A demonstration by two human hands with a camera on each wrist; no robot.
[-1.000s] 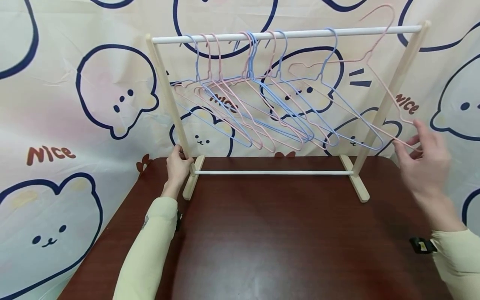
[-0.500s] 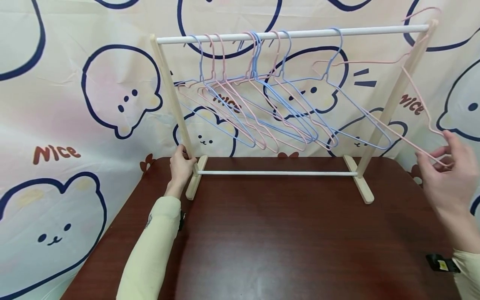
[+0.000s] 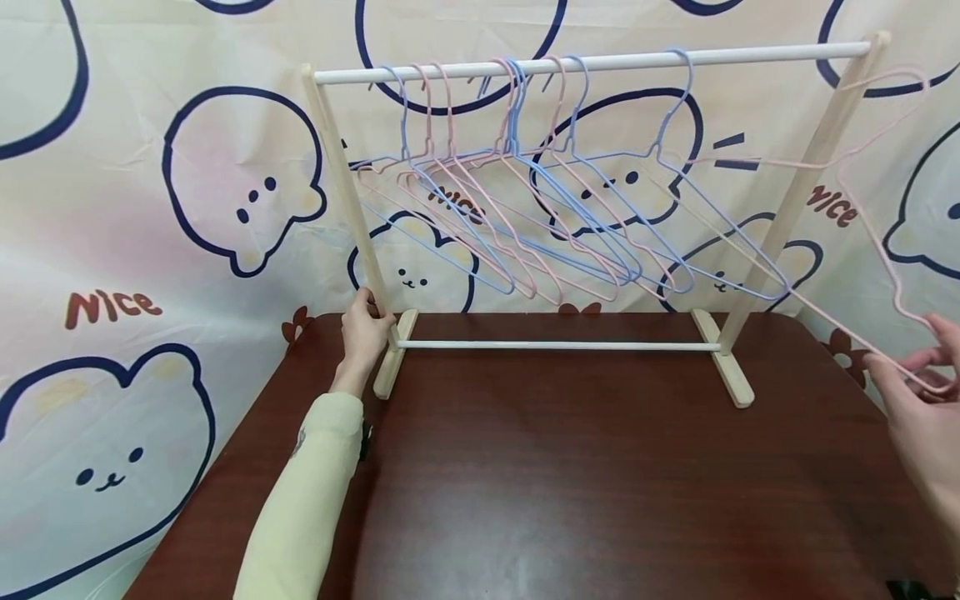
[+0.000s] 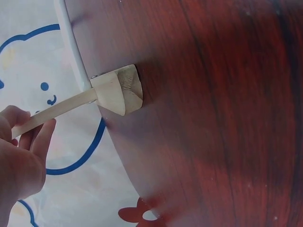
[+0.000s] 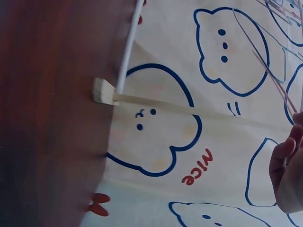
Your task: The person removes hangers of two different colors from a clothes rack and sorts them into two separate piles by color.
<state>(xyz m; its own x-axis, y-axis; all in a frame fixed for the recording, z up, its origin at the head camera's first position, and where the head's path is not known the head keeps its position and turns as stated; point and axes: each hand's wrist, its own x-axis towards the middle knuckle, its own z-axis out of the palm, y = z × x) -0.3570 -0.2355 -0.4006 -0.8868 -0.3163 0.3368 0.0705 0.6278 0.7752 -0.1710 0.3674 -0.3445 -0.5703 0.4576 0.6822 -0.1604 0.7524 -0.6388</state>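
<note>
My left hand [image 3: 363,335] grips the left upright [image 3: 347,192] of a small wooden clothes rack, low down near its foot. In the left wrist view the fingers and thumb [image 4: 10,116] close round that upright [image 4: 64,106]. At the far right my right hand [image 3: 926,425] pinches a pink hanger [image 3: 838,325] by its lower corner, partly cut off by the frame edge. This hanger tilts, its hook free of the rod and beside the right upright [image 3: 817,146]. Several pink and blue hangers [image 3: 514,117] hang from the white top rod [image 3: 765,55].
The rack's feet [image 3: 723,367] stand near the back of a dark brown table [image 3: 555,467], joined by a white lower bar [image 3: 555,345]. A cloth [image 3: 225,333] printed with cartoon bears hangs behind and beside it. The rightmost blue hanger [image 3: 673,104] overlaps the held one in view.
My right hand has moved right and down, carrying the pink hanger; its hook has passed from above the rod to the right of the upright. My left hand stays on the upright.
</note>
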